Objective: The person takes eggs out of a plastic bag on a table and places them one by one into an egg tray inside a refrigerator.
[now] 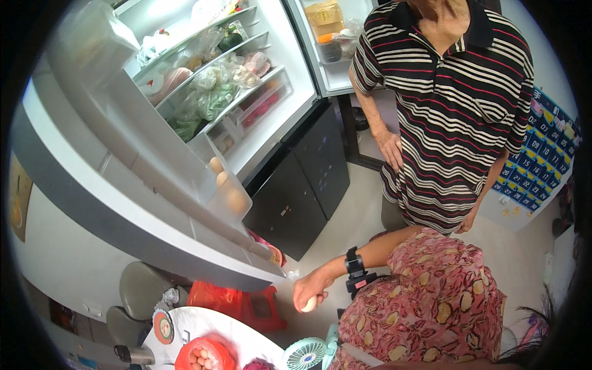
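My right hand (313, 292), with a black device strapped at the wrist, holds a pale egg (310, 304) in its fingers. It is just beyond the lower corner of the open refrigerator door (152, 236). Several brown eggs (222, 179) sit in a clear plastic door bin (210, 203). Below, a red plastic bag (226, 356) stands open on a white round table (231, 323), with several eggs (200, 358) inside. A mint-green portable fan (307, 355) is near my patterned clothing. My left hand is out of view.
Another person (439, 115) in a striped shirt stands beside the refrigerator. Its shelves hold bagged vegetables (217, 99). A red plastic stool (263, 310) is beside the table, and grey chairs (141, 289) are behind it. A metal flask (134, 355) lies at the table's left.
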